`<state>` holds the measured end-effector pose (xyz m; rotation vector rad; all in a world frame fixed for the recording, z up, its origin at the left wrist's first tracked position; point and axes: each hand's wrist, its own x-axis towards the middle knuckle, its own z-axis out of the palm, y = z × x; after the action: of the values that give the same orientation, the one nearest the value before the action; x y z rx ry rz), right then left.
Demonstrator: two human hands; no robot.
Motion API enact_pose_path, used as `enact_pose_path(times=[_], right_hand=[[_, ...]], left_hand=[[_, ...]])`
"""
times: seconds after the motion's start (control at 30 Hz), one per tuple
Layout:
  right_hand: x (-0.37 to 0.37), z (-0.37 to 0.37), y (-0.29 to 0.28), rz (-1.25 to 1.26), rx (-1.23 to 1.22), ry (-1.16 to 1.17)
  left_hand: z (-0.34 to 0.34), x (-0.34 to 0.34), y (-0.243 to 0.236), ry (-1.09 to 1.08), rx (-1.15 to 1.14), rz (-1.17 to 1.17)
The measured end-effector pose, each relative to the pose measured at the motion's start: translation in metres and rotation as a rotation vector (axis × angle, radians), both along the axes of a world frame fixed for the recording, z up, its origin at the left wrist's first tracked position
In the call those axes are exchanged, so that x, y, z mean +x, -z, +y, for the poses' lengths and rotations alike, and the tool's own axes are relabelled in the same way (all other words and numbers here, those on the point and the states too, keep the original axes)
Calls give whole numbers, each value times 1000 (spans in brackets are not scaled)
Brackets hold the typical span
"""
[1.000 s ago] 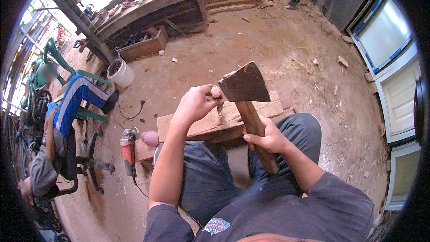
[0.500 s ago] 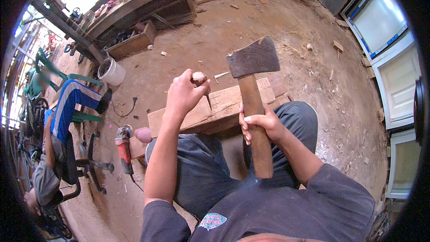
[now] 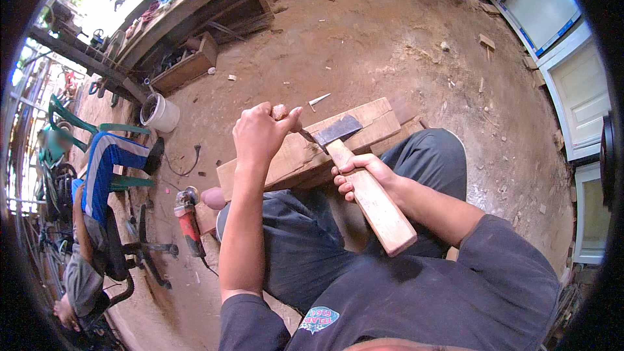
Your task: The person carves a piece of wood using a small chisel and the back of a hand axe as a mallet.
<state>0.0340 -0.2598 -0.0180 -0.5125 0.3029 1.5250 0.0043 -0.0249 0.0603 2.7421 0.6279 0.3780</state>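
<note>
My left grip [image 3: 260, 133] pinches one small wooden piece [image 3: 280, 112] upright on the single plank [image 3: 299, 153] across my lap; my right grip [image 3: 361, 170] clenches one hatchet [image 3: 354, 175], blade at the piece's base. At ten o'clock stands one white bucket [image 3: 160, 112], contents unclear.

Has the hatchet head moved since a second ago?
Yes. The hatchet head has come down onto the plank, beside the small piece in the left hand.
</note>
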Motion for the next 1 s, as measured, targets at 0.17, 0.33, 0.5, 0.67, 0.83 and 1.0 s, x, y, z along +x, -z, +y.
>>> enact_pose_path(times=[0.17,0.33,0.5,0.67,0.83,1.0], right_hand=[[-3,3,13,115,-150,19],[-2,3,6,-17,-198,8],[3,5,13,-85,-237,20],[3,5,36,120,-280,78],[0,4,37,73,-334,75],[-1,5,31,72,-331,71]], left_hand=[[4,-1,3,12,36,68],[-2,-3,-7,10,-2,90],[-2,-6,-8,18,-4,102],[3,-8,-4,-5,-46,91],[6,-5,2,60,-205,106],[10,-3,7,97,-252,141]])
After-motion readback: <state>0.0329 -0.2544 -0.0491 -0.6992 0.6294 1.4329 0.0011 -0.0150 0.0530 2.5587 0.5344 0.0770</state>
